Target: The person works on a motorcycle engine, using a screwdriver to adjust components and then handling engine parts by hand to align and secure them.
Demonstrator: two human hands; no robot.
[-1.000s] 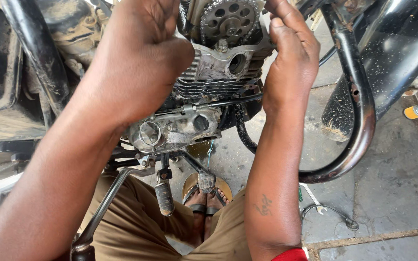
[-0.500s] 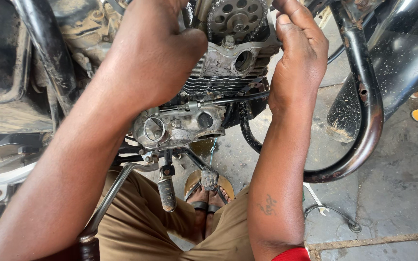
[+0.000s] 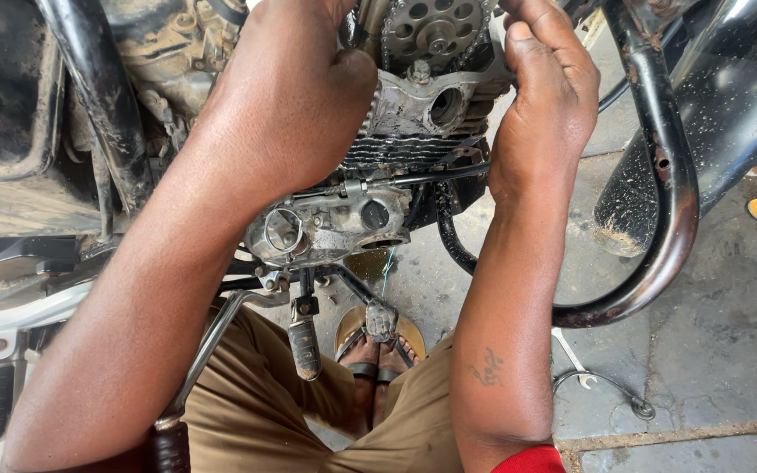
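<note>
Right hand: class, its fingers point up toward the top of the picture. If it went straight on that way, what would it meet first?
Probably the chain on the toothed wheel above the engine block; the right hand already looks close to it, though depth is unclear.

Daylight is filling the scene evenly, and the concrete floor (image 3: 729,307) to the right of the engine (image 3: 370,193) is reading brightest, nearly washed out. The engine's lower casing is catching soft highlights on its bare metal, while the recesses above it and to its left are falling into deep shade. A thin streak of glare is running along the black frame tube (image 3: 672,201) right of the engine. The left hand (image 3: 295,96) and right hand (image 3: 549,105), closest to the lens on either side of the engine, are appearing slightly soft. Straight parts are bowing outward toward the frame corners, showing wide-angle distortion. Focus is holding on the engine.
</note>
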